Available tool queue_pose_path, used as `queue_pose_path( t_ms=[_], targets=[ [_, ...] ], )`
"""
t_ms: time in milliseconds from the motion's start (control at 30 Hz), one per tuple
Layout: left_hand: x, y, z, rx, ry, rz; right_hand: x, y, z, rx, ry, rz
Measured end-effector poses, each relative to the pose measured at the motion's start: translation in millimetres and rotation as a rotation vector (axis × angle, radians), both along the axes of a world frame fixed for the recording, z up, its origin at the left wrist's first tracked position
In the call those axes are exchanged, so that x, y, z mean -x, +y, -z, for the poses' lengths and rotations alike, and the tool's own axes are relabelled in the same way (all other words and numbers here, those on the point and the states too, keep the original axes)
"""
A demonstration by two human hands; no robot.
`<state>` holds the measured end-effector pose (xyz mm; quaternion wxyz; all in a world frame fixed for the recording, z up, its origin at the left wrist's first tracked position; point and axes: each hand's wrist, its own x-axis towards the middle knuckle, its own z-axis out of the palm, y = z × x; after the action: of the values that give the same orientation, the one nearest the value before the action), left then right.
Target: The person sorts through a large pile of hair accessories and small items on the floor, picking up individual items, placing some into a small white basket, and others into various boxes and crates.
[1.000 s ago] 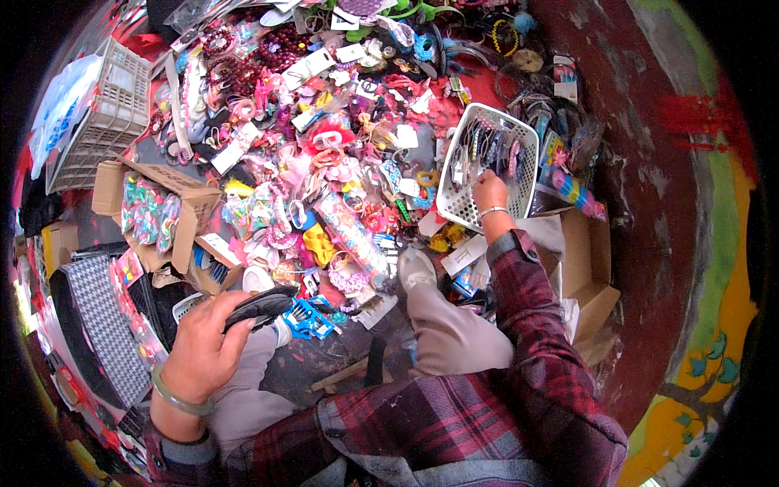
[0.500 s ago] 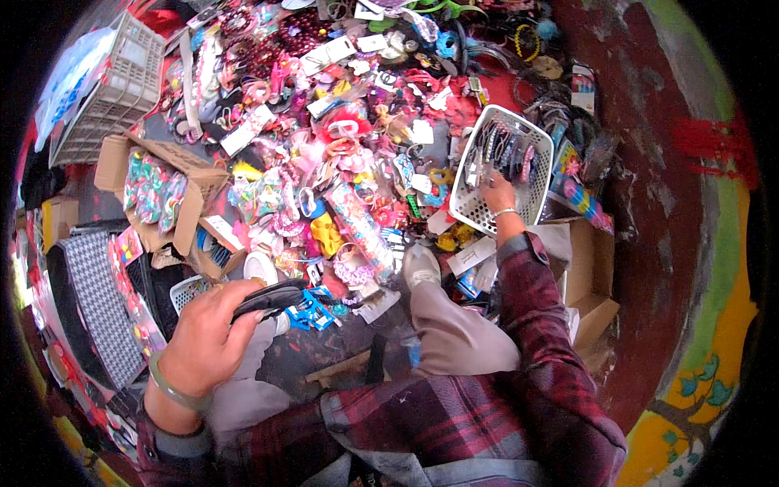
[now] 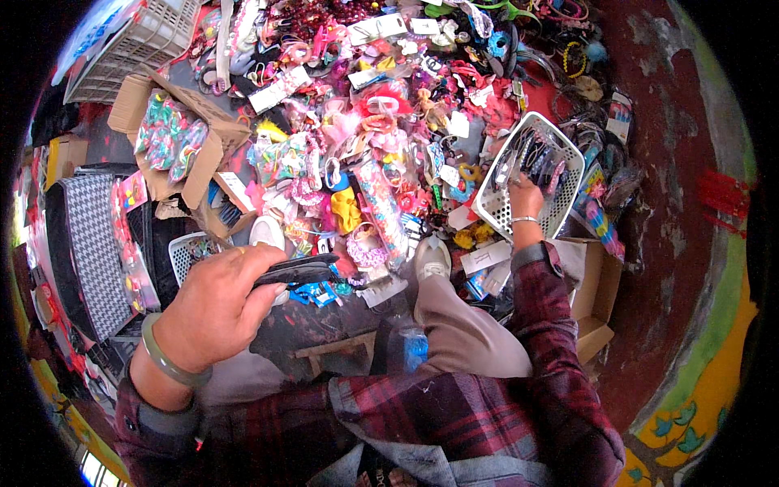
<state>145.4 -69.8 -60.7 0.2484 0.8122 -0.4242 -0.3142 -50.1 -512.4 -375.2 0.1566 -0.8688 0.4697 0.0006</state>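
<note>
The left hand (image 3: 217, 305) pinches a small stack of thin, flat, matte-black pieces (image 3: 302, 269) between its thumb and fingers, the thumb on the side nearer the body. The stack looks light, somewhat stiff and not fragile, though its layers could slide over one another; a pinch across the whole thickness near one end seems the surest hold. Its long axis runs roughly crosswise before the body — the free end points to the person's right and slightly away, past the fingertips.

The right hand (image 3: 524, 200) reaches down into a white, perforated plastic basket (image 3: 573, 177). Its fingers look drawn together, but whether they grip anything I cannot tell. Slim dark pieces (image 3: 533, 156) lie just beyond its knuckles, inside the basket.

Just past the left hand's fingertips lie bright blue flat packets (image 3: 316, 294); farther out from that hand stands an open brown cardboard box (image 3: 195, 191) of colourful bagged goods. Between the hands, farther from the body, a long clear packet of multicoloured bits (image 3: 380, 213) lies beside a yellow fabric bow (image 3: 346, 211).
</note>
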Motion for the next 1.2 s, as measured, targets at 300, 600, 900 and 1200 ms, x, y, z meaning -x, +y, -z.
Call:
queue_pose_path(
  t_ms=[300, 600, 900, 1200],
  targets=[
    [0.2, 0.8, -5.3, -0.002, 0.008, -0.017, 10.5, -6.9, -52.8, 0.123, 0.002, -0.155],
    [-1.6, -0.8, -4.7, 0.019, 0.036, -0.027, 83.3, -18.6, -68.3, 0.315, -0.22, 0.32],
    [-1.2, -4.1, -6.3, -0.011, 0.061, -0.047, 156.1, -121.8, 21.2, -0.465, -0.187, 0.375],
    [-0.1, -2.4, -4.5, -0.011, 0.019, -0.032, 125.5, -100.1, -13.3, -0.669, -0.084, 0.339]
  ],
)
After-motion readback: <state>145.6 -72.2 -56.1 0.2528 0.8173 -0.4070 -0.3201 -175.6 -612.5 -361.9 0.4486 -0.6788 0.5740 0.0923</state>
